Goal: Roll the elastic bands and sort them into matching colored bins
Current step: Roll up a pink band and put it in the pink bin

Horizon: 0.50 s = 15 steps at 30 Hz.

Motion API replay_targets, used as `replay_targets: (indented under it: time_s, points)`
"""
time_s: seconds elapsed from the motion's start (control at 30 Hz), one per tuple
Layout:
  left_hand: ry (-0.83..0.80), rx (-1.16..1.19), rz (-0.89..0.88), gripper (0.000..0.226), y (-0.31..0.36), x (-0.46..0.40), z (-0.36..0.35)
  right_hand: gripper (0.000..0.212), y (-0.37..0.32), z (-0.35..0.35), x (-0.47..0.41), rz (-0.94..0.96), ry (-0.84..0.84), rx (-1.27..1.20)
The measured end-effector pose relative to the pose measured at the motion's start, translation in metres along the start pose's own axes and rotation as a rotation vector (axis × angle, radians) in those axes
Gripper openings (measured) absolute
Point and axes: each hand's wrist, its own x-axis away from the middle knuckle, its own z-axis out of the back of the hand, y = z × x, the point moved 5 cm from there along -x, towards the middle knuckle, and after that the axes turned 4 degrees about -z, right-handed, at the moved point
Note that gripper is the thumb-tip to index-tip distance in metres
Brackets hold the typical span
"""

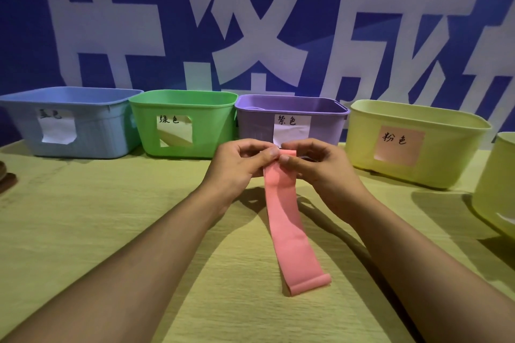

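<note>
Dangling from both hands [276, 160]: pink band [287, 220]

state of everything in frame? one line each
pink band: mostly unrolled, far end pinched by both hands, near end lying on the table
left hand: pinching the band's far end
right hand: pinching the same end
blue bin: upright, contents hidden
green bin: upright, contents hidden
purple bin: upright, something pale just visible inside
yellow bin with pink label: upright, contents hidden
</note>
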Motion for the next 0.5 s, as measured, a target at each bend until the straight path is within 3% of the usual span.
replay_targets:
  time_s: [0.23, 0.5]
  points:
    - [-0.028, -0.008, -0.036, 0.016, 0.0016, 0.0012, -0.0024, 0.039, 0.001, -0.0008, 0.0056, -0.113, 0.068, 0.135]
    - [-0.034, -0.033, -0.046, 0.019, 0.0012, 0.0009, -0.0015, 0.032, -0.0029, -0.0004, 0.0058, -0.077, 0.074, 0.201]
